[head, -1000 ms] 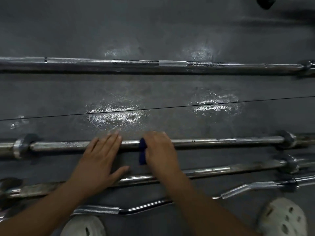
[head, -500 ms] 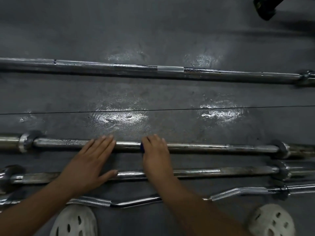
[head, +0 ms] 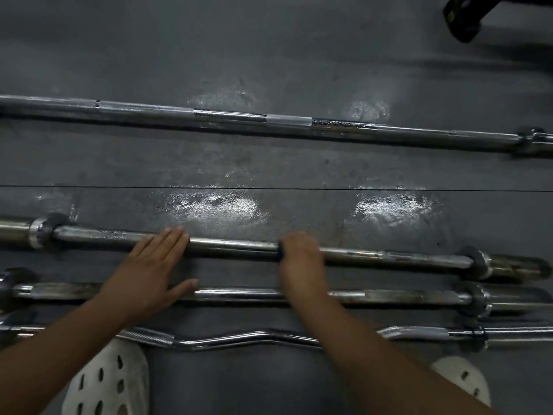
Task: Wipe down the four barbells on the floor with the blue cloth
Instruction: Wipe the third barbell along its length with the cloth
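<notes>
Four chrome barbells lie side by side on the dark floor: a long far bar (head: pixel 287 122), a second bar (head: pixel 239 245), a third bar (head: pixel 254 295) and a curved bar (head: pixel 239 338) nearest me. My right hand (head: pixel 300 259) curls over the second bar and holds the blue cloth (head: pixel 280 253) against it; only a sliver of cloth shows at the hand's left edge. My left hand (head: pixel 149 274) lies flat with straight fingers, fingertips on the second bar and thumb on the third bar.
My two white perforated shoes, left (head: pixel 104 381) and right (head: pixel 463 378), stand just behind the curved bar. A black piece of equipment (head: pixel 466 16) sits at the far right corner. A thin seam (head: pixel 299 188) crosses the floor between the far bar and the second one.
My right hand with the cloth has slid a little to the right along the second bar, and less of the cloth shows. The left hand stays flat across the bars.
</notes>
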The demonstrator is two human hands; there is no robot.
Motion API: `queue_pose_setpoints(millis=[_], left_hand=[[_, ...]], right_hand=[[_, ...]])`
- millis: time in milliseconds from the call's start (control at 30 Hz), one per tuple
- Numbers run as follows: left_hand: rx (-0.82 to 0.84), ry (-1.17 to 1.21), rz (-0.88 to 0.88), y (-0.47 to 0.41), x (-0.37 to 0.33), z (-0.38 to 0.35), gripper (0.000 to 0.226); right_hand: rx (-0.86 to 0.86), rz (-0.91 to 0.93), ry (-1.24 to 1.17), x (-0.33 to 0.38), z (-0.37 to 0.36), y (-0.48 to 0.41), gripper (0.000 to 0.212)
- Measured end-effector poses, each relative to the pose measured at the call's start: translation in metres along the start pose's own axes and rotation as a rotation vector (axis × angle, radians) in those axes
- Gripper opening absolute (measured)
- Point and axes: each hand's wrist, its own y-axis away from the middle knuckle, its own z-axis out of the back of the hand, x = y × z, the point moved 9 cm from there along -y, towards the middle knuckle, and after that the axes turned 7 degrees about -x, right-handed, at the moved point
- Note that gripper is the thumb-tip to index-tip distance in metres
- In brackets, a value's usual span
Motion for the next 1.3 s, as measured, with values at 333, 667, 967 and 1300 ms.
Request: queue_pose_setpoints(millis=[333, 667, 967, 1300], left_hand=[[-0.036, 0.036, 0.133, 0.017, -0.006, 0.032, 0.108], [-0.289, -0.008, 0.162, 0.03, -0.074, 0.182, 0.108], [-0.274, 0.152, 0.099, 0.04, -0.11, 0.13, 0.097], [-0.048, 0.101, -0.091, -0.023, -0.112, 0.028, 0.095]], right_hand=[[0.173, -0.15, -0.028, -0.105, 0.054, 0.006, 0.026], [0.03, -0.266, -0.552, -0.077, 0.151, 0.018, 0.058], [0.058, -0.229, -0.547, -0.091, 0.15, 0.027, 0.044], [0.075, -0.102, -0.283, -0.09, 0.082, 0.024, 0.041]])
